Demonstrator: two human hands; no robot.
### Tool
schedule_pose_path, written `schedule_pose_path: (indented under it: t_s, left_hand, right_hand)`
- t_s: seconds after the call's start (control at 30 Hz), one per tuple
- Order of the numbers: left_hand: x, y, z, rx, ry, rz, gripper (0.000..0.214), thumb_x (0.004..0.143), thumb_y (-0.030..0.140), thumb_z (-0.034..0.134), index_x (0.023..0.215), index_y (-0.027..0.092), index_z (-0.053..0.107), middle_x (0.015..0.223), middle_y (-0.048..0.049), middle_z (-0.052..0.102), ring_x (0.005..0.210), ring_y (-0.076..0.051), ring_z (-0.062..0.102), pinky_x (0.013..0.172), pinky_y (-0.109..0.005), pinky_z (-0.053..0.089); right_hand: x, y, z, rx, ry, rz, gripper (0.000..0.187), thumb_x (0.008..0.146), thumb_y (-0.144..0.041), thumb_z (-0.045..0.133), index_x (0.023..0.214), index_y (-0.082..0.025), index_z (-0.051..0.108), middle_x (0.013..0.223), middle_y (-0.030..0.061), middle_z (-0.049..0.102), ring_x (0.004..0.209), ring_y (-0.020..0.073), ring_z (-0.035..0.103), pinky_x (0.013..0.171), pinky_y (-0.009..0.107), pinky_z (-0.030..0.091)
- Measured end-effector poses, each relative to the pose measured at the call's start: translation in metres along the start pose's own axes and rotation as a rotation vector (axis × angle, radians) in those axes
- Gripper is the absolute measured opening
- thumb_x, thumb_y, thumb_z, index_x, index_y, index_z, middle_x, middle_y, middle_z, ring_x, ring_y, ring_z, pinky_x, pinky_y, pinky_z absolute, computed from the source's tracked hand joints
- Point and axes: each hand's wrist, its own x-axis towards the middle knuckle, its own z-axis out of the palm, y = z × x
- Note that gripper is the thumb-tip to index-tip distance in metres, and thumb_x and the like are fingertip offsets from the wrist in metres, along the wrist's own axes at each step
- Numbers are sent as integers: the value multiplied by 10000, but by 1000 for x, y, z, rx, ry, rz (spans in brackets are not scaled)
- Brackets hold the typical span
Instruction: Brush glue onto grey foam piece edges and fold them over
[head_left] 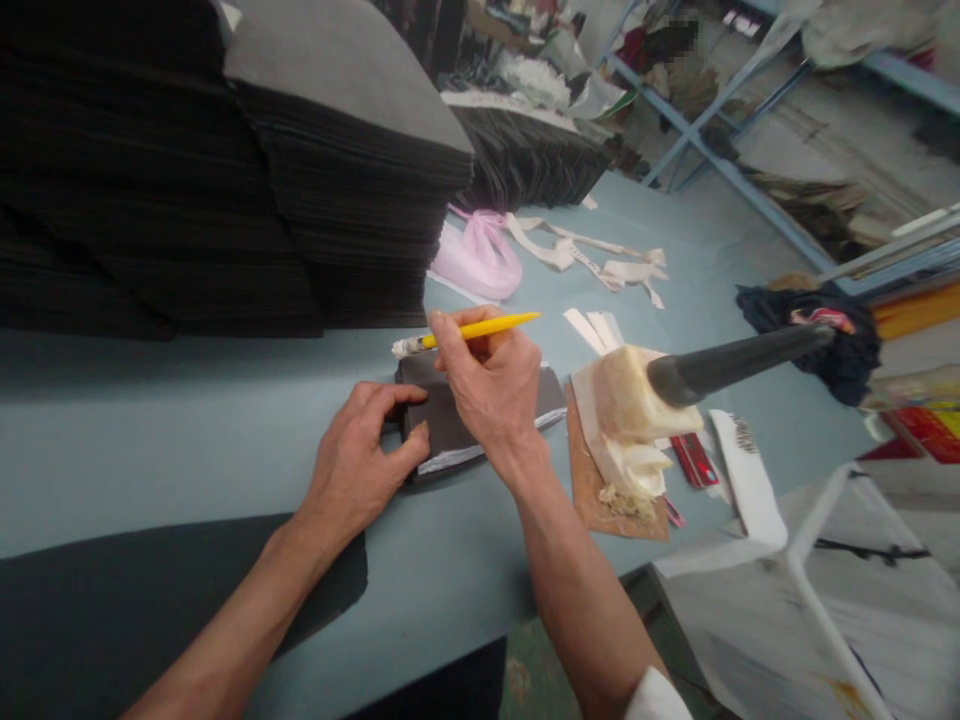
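Observation:
My right hand [491, 385] is closed around a brush with a yellow handle [487, 327]. The brush's whitish, caked bristle end points left, over the far left edge of a small stack of dark pieces [450, 415]. A white strip runs along the stack's near edge. At the left end of this stack, my left hand [375, 435] grips it between thumb and fingers. To the right, a cream-coloured, glue-crusted container [622, 400] sits on a brown board [585, 480], with a thick dark handle [742, 362] sticking out of it.
Tall stacks of dark sheets [360, 190] rise at the back left. Behind my hands lie a pink cloth bag [480, 260] and pale strips [585, 255]. A dark flat piece [150, 590] lies front left. A red box [694, 460] is beside the container.

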Motion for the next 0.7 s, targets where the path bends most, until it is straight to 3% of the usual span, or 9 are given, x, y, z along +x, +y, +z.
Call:
schedule_pose_path:
  t_s: [0.33,0.57,0.7]
  left_hand:
    - [-1,-2,4,2,29,-2,380,888,435,627,1198,265,767,1149,-51,702,1062,-258,695,1030,-454,571]
    - [0,0,2,-3,21,-12,405,877,445,623,1209,258,762,1132,-49,691,1055,-256,687,1026,-449,572]
    - [0,-1,3,-2,13,-19,396,881,442,632,1211,265,761,1148,-48,693,1063,-254,687,1035,-445,566]
  right_hand:
    - [7,8,-14,-93,17,-8,284,1036,-483,691,864,-263,741,668,-33,729,656,179,750,761,332,591]
    - [8,2,0,-74,-28,-17,290,1050,-508,682,910,-263,749,682,-37,733,692,169,767,731,289,562]
    - [12,9,-5,-138,-9,-11,291,1048,-477,680,866,-262,750,669,-28,736,670,178,754,770,318,581]
